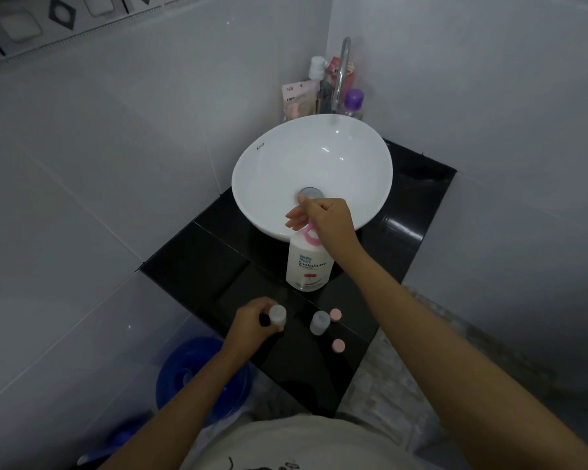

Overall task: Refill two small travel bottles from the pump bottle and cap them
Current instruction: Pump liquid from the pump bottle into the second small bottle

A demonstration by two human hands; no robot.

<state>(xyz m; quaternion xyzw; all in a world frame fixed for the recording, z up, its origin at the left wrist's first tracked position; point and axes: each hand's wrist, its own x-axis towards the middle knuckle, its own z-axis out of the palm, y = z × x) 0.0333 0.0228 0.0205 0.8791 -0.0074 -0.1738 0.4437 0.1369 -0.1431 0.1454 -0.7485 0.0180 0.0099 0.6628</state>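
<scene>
Black counter (197, 266): two bottles, two caps

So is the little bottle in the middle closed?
No, open. The middle travel bottle has no cap; both pink caps lie beside it.

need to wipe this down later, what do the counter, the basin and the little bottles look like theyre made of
Counter: looks like polished black stone or tile, with mirror-like reflections and visible seams. Basin: glossy white ceramic, by its bright highlights. Small bottles: probably frosted translucent plastic, cloudy and matte.
</scene>
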